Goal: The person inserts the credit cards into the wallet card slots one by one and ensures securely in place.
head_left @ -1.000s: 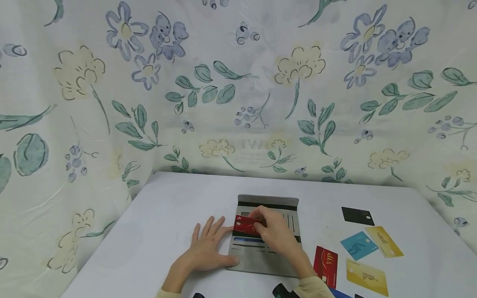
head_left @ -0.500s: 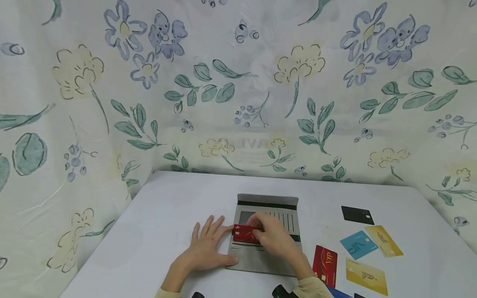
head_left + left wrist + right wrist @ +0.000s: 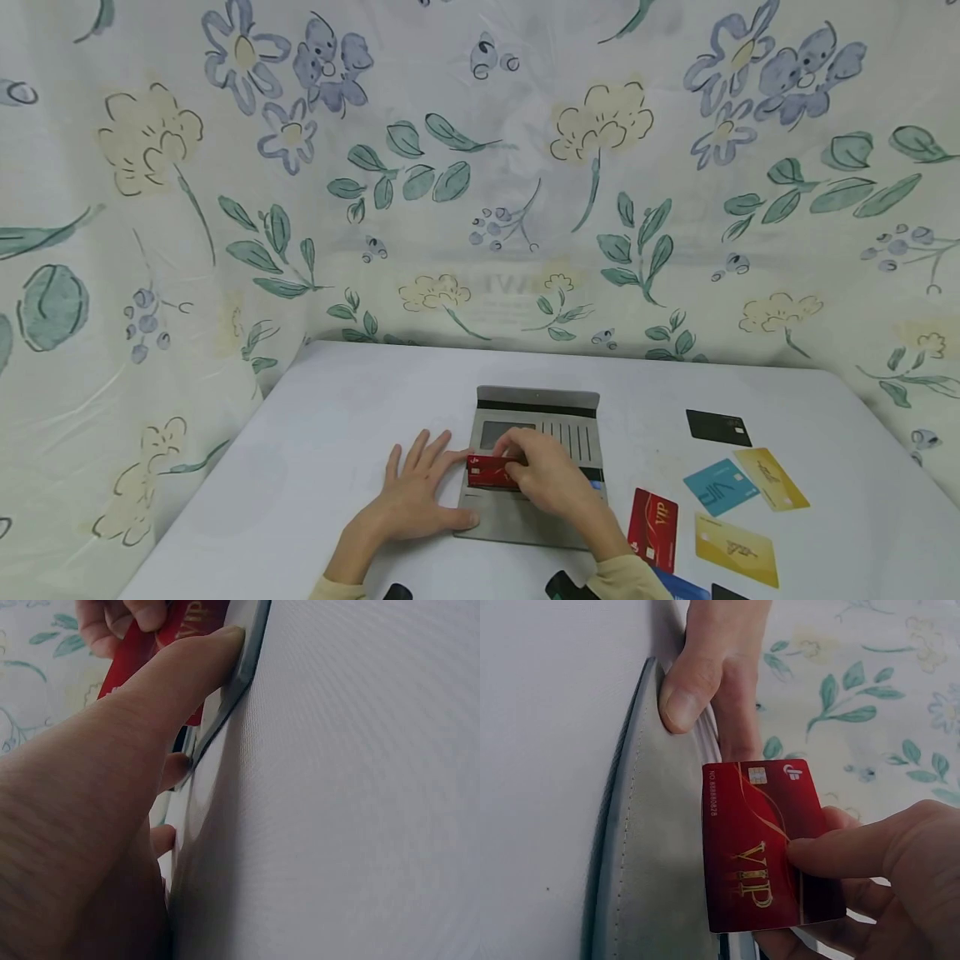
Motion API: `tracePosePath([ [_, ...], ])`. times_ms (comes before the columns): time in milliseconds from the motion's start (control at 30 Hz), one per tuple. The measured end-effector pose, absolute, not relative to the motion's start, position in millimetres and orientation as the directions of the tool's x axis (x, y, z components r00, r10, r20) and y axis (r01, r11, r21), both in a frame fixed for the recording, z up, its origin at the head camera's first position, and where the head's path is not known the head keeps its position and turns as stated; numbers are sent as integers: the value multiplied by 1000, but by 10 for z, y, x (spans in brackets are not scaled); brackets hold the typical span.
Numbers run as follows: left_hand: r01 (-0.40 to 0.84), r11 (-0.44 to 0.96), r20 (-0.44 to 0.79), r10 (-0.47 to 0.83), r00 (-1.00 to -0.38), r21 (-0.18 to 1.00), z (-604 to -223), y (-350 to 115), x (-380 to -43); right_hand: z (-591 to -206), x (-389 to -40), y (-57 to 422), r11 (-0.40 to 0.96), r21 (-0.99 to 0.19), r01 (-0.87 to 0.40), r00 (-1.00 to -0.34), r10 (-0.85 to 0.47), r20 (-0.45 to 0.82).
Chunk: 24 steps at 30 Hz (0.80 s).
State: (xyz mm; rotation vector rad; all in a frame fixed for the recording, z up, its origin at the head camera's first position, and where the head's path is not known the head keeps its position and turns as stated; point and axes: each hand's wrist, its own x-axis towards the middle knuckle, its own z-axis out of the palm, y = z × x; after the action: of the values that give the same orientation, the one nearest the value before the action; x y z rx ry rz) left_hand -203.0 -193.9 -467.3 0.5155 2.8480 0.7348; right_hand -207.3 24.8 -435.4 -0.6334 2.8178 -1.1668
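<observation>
A grey card wallet [image 3: 504,518] lies unfolded on the white table, with slots across its inside. My right hand [image 3: 551,477] pinches a red VIP card [image 3: 486,472] between thumb and fingers, its lower edge right at a slot on the left half. In the right wrist view the red card [image 3: 761,840] shows its chip and gold VIP lettering, tilted up from the wallet. My left hand [image 3: 422,493] rests spread at the wallet's left side. Its thumb [image 3: 225,645] presses the wallet's near left edge, and the other fingers reach along the table.
To the right on the table [image 3: 315,433] lie a black card [image 3: 717,427], a blue card [image 3: 722,487], two gold cards [image 3: 772,479], another red VIP card [image 3: 652,529] and a dark blue card [image 3: 681,585]. A flowered curtain [image 3: 525,183] hangs behind the table.
My right hand has brought the red card down toward the near side of the wallet, to a lower slot, now covering the blue strip on the left. My left hand has stayed in place.
</observation>
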Motion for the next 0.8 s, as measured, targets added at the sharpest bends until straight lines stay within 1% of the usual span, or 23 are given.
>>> tracePosePath([
  [167,301,808,-45,374,-926,507,-4689,-1947,-2036,-4357,-2062,224,655,-659,-369,-916,-375,141],
  [333,286,822,-67,364,-929,493,-4660,-1937,-2033,-4388,-2072,217,669,-652,-357,-925,-350,147],
  [633,283,824,-72,362,-930,491,-4646,-1928,-2013,-4437,-2073,263,693,-615,-376,-916,-379,133],
  [800,286,824,-62,360,-931,489,-4678,-1931,-2031,-4461,-2057,283,715,-596,-365,-917,-387,98],
])
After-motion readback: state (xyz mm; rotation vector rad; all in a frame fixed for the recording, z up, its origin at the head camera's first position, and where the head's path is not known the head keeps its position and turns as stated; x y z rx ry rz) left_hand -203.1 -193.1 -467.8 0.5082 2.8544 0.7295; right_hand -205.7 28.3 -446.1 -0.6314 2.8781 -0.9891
